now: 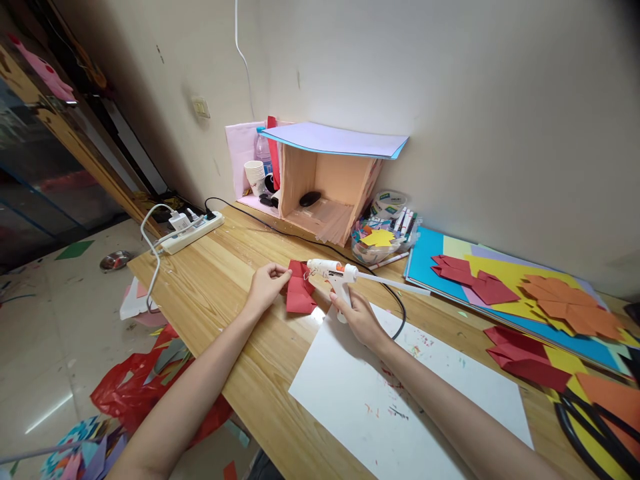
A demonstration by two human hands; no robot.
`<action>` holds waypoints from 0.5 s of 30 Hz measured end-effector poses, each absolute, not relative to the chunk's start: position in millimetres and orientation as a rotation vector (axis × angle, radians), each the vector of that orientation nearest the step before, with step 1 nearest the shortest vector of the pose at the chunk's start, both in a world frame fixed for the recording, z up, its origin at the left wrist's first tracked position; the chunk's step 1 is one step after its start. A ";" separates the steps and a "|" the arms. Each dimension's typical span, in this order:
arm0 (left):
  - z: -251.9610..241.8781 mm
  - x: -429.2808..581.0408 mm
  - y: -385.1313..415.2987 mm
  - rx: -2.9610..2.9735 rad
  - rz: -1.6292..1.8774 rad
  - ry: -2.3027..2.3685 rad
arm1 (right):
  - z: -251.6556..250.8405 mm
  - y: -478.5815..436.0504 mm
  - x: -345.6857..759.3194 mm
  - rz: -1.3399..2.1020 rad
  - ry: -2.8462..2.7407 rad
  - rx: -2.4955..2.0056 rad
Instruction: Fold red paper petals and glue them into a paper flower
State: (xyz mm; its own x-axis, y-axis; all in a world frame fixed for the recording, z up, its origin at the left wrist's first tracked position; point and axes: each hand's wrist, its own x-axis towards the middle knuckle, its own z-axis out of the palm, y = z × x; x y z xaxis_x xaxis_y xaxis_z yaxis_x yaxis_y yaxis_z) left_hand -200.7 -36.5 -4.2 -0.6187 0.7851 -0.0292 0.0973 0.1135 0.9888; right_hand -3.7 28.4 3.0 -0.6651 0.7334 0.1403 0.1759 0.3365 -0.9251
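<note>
My left hand [267, 283] pinches the edge of a folded red paper piece [300, 293] that lies on the wooden table [220, 287]. My right hand [357, 320] grips the handle of a white hot glue gun [333, 272], whose nozzle points left at the red paper. A white glue stick [395, 283] sticks out of the gun's back to the right. The gun's black cord [400, 313] loops behind my right hand. A large white sheet [410, 400] lies under my right forearm.
A wooden box [325, 190] with paper sheets on top stands at the wall. A power strip [193, 230] lies at the left edge. A bowl of scraps [375, 243], markers, coloured sheets with red and orange folded pieces [570, 303] and black scissors [595, 427] lie to the right.
</note>
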 end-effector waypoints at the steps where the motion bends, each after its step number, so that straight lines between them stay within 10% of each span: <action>1: -4.0 -200.7 -36.5 0.858 1.556 1.831 | 3.5 28.2 -3.7 1.322 -2.054 -0.794; 15: -2.6 -201.6 -37.4 0.856 1.573 1.857 | 1.8 29.4 -4.6 1.340 -2.001 -0.821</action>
